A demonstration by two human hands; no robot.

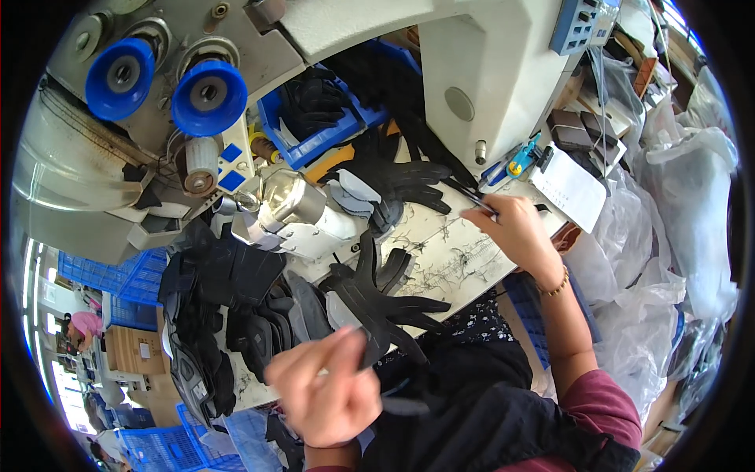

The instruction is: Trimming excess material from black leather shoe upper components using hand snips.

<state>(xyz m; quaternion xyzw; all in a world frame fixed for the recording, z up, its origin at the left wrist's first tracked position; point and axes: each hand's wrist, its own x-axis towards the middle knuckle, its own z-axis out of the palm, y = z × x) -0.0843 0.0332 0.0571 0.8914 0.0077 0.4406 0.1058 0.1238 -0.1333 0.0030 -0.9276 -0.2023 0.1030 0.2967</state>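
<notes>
My right hand is closed over the table's right side, fingers round a slim dark tool with thin prongs. Whether it is tweezers or snips I cannot tell. Low in the middle, my left hand is blurred by motion with curled fingers; a small grey strip shows beside it. Just above that hand lies a black glove piece with spread fingers. Another black glove piece lies farther back, near the sewing machine's lit metal arm end.
Black and grey glove parts pile up at left. Thread scraps litter the white tabletop. The machine column rises behind. Blue bins hold dark pieces. A clipboard and clear plastic bags are at right.
</notes>
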